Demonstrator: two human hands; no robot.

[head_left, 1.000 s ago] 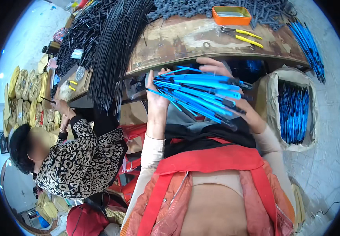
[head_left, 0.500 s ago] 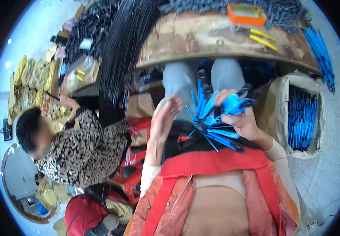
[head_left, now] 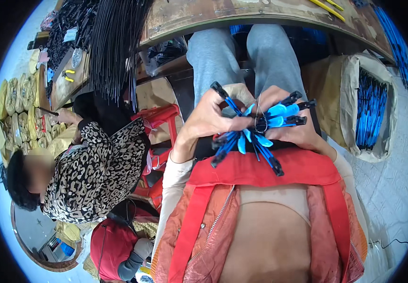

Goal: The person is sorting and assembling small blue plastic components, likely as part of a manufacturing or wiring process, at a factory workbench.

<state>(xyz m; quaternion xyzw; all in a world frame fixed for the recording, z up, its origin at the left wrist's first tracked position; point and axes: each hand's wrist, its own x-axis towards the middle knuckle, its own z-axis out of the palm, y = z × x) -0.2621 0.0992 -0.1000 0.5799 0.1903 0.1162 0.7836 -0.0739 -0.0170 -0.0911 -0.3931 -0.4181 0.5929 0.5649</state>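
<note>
Both hands, left hand (head_left: 208, 118) and right hand (head_left: 293, 129), grip closed around a fanned bundle of blue strips (head_left: 255, 129) below the table (head_left: 260, 14); loosened fingers could scatter them.

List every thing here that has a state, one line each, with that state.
left hand: closed on the blue strips
right hand: closed on the blue strips
blue strips: bunched at a small ring, ends fanned out
paper sack: open, blue strips inside
black rods: hanging off the table edge
red stool: upright
</note>
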